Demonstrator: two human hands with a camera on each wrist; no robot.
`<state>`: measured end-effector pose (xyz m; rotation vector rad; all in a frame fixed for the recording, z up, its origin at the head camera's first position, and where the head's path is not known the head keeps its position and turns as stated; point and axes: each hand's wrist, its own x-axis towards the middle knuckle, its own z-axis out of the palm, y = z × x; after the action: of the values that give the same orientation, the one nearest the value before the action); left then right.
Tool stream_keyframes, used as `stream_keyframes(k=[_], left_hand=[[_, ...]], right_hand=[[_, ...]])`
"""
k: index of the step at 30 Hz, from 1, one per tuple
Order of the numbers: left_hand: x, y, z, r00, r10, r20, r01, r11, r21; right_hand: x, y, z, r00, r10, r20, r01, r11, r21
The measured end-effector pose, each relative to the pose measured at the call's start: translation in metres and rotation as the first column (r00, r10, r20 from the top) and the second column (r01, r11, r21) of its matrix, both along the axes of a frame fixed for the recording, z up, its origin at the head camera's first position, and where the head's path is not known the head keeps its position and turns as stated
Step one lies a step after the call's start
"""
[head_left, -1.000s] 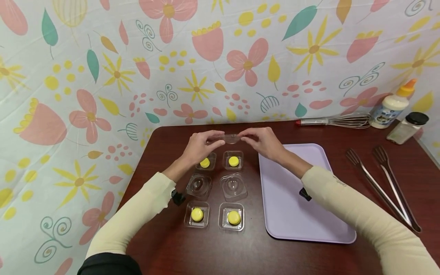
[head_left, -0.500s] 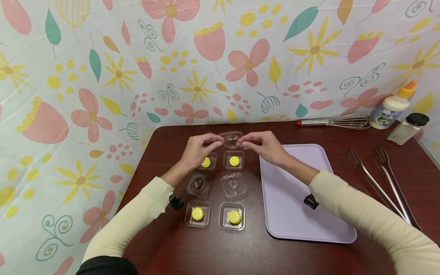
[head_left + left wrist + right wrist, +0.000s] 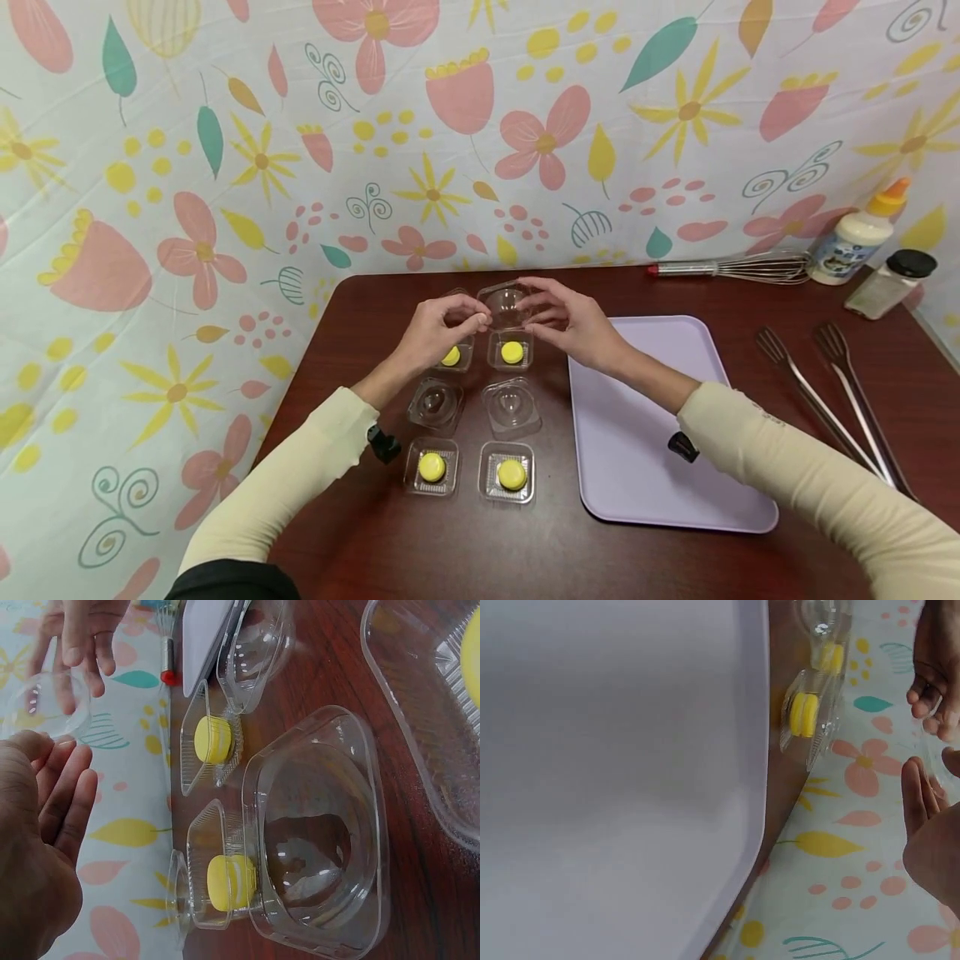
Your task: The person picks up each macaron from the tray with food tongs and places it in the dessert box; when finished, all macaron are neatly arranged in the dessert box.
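In the head view, the left hand (image 3: 441,330) pinches a clear lid (image 3: 504,307) above the bench (image 3: 540,558), the right hand (image 3: 577,328) at its other side with fingers apart. The left wrist view shows a yellow cookie (image 3: 229,882) in a clear box (image 3: 202,851) below the left hand; the right wrist view shows a lilac tray (image 3: 615,780) on the near side of the right hand.

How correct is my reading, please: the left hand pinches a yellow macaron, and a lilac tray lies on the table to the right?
One thing is wrong: the left hand pinches a clear plastic lid, as the head view shows. The lilac tray does lie on the table to the right.
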<state>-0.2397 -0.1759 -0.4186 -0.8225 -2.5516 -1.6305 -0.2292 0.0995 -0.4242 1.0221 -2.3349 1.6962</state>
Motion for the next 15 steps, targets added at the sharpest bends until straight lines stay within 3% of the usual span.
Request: stream_keyframes(k=[6, 15], left_hand=[[-0.0006, -0.0006, 0.0012, 0.999, -0.019, 0.037, 0.02, 1.0, -0.01], [-0.0006, 0.0019, 0.0011, 0.981, -0.032, 0.193, 0.024, 0.999, 0.047]], right_hand=[[0.0025, -0.0023, 0.0013, 0.981, 0.008, -0.196, 0.016, 0.992, 0.124], [-0.0023, -0.0004, -0.0032, 0.963, 0.02, -0.267, 0.033, 0.98, 0.195]])
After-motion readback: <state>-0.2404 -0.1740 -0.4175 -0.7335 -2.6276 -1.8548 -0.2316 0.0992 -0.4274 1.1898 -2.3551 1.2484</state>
